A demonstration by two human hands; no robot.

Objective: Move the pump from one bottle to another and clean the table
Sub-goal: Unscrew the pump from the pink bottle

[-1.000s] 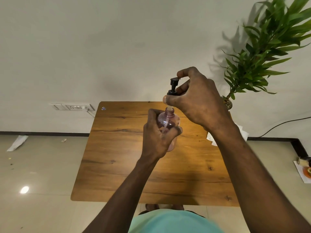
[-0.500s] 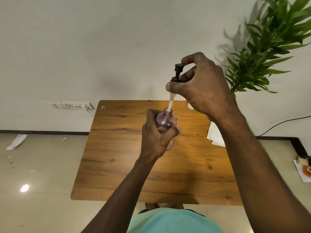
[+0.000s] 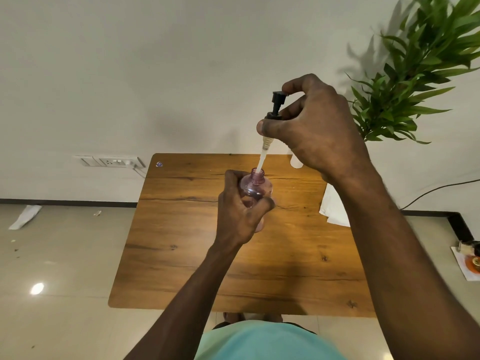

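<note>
My left hand (image 3: 240, 216) is wrapped around a small pink see-through bottle (image 3: 255, 184), held upright over the wooden table (image 3: 181, 242). My right hand (image 3: 314, 126) grips the black pump (image 3: 277, 103) by its collar and head, well above the bottle. The pump's white dip tube (image 3: 262, 158) slants down, its lower end still just inside the bottle's open neck. A white bottle (image 3: 296, 161) stands at the table's far edge, mostly hidden behind my right hand.
A white cloth or tissue (image 3: 333, 206) lies on the table's right side, partly under my right forearm. A leafy green plant (image 3: 415, 74) rises at the right. A wall socket (image 3: 109, 161) with a cable sits left of the table. Scraps lie on the floor.
My right hand has lifted the pump off the pink bottle's neck and raised it, drawing the white tube almost fully out. My left hand keeps the bottle steady.
</note>
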